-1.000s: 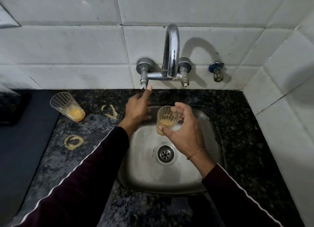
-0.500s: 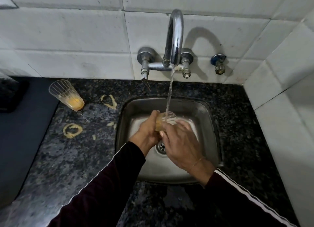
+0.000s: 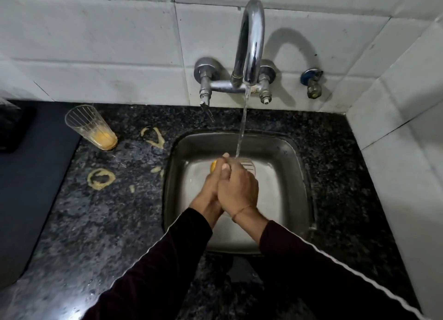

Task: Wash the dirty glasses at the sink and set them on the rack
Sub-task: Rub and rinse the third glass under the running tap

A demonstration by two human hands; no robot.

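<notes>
Over the steel sink [image 3: 297,166], both of my hands hold a ribbed glass [image 3: 248,164] with yellow residue on its side under the running water. My right hand [image 3: 237,187] wraps over the glass from above and hides most of it. My left hand [image 3: 208,187] grips its yellow bottom end from the left. Only the ribbed rim and a bit of the yellow base show. A second dirty glass [image 3: 92,127] with yellow dregs stands upright on the counter at the left, apart from both hands.
The chrome tap [image 3: 250,46] pours a thin stream into the sink. Yellow ring stains [image 3: 100,178] and smears [image 3: 153,136] mark the black granite counter. A dark mat [image 3: 28,180] lies at the left. White tiled walls close the back and right.
The tap was turned on by my left hand a second ago. That hand then joined the right on the glass. The glass now lies tilted sideways under the stream.
</notes>
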